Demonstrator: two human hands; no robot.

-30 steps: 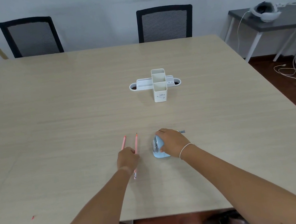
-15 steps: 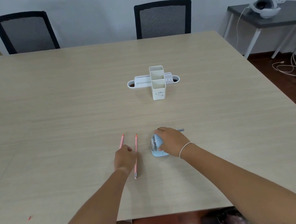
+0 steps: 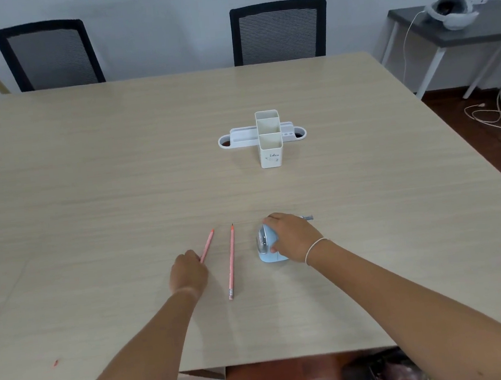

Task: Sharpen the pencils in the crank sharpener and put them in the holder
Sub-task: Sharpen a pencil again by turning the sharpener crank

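Two pink pencils lie on the wooden table (image 3: 90, 206). My left hand (image 3: 188, 272) covers the lower end of the left pencil (image 3: 208, 245), fingers curled around it; its tip points away from me. The right pencil (image 3: 231, 261) lies free beside it, eraser end toward me. My right hand (image 3: 294, 237) rests on top of the light blue crank sharpener (image 3: 266, 247) and grips it; the grey crank handle (image 3: 308, 217) sticks out behind the hand. The white pencil holder (image 3: 270, 150) stands farther back at the table's middle, with nothing visible in its compartments.
Two black mesh chairs (image 3: 279, 32) (image 3: 49, 56) stand at the far edge. A grey side table (image 3: 474, 33) with a white headset (image 3: 453, 12) and cables is at the right. A small red scrap (image 3: 55, 362) lies near the front left edge.
My left hand has shifted left, from over the right pencil to the left pencil. My right hand has stayed on the sharpener.
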